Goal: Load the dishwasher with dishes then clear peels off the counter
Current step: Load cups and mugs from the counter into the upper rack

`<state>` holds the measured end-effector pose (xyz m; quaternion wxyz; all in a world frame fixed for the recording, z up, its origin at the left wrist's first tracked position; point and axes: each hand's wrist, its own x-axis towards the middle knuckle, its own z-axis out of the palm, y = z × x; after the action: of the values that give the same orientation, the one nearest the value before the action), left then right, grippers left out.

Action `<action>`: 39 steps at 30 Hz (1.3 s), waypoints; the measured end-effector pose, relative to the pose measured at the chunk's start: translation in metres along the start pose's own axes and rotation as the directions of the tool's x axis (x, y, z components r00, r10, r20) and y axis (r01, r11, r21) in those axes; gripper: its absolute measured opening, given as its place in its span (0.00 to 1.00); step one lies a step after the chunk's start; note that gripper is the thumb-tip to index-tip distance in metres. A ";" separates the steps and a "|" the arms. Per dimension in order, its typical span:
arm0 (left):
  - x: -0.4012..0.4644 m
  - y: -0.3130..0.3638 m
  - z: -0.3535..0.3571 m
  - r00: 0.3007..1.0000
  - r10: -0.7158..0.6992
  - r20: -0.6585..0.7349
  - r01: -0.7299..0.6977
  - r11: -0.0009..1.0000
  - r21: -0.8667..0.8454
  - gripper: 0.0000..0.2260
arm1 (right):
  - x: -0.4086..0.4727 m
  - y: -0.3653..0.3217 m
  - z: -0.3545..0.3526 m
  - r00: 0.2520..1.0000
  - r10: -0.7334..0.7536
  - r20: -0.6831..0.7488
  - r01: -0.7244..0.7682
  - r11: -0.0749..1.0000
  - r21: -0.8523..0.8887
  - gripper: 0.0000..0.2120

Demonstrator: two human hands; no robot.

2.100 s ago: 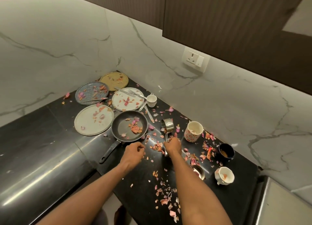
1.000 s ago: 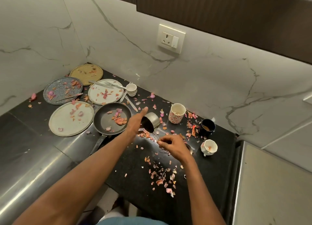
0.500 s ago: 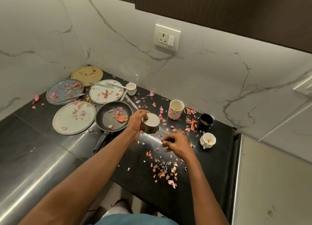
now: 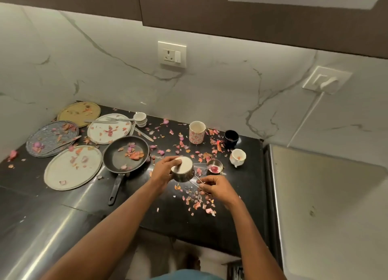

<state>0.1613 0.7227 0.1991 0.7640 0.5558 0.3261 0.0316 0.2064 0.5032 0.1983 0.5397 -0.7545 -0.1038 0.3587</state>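
My left hand (image 4: 162, 171) grips the steel measuring cup (image 4: 182, 170) by its bowl, fingers curled over the rim, holding it raised just above the black tabletop (image 4: 241, 195). My right hand (image 4: 216, 188) pinches the cup's thin wire handle (image 4: 198, 181) near its end, fingers bent round it. Just beyond my right hand a smaller steel cup (image 4: 214, 168) sits on the tabletop with pink peel inside. Further out stand a floral mug (image 4: 197, 132), a dark cup (image 4: 231, 139) and a small white footed cup (image 4: 237, 156). To the left lies the black frying pan (image 4: 126, 154) with peels in it, and past it four plates: a pale one (image 4: 72, 167) nearest, a white one (image 4: 109, 128) carrying a fork (image 4: 116, 119), a blue-grey one (image 4: 51, 138) and a yellow one (image 4: 78, 111) in the corner. Peels (image 4: 197, 204) are scattered across the tabletop, thickest just under my right hand. I judge I am at the very start of the loading step, with nearly every dish waiting on the tabletop and no dishwasher in view. The next move calls for keeping the cup level, carrying it off, and finding the dishwasher before returning for the rest.
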 end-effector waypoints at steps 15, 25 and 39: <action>-0.112 -0.093 0.024 0.825 -0.254 0.505 0.199 0.967 0.160 0.21 | -0.160 0.121 0.028 0.871 0.123 -0.476 0.005 0.966 0.259 0.10; -0.174 -0.160 0.109 0.724 -0.254 0.641 -0.153 0.847 0.509 0.37 | -0.259 0.191 0.005 0.762 0.204 -0.615 -0.014 0.954 0.299 0.10; -0.282 -0.259 0.321 0.537 -0.248 0.806 -0.612 0.543 0.575 0.35 | -0.421 0.313 -0.102 0.495 0.385 -0.779 0.066 0.877 0.476 0.06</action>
<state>0.0296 0.2426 0.1583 0.4603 0.8216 -0.1657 -0.2925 -0.1026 0.0748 0.1168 0.6396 -0.6923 0.3340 0.0023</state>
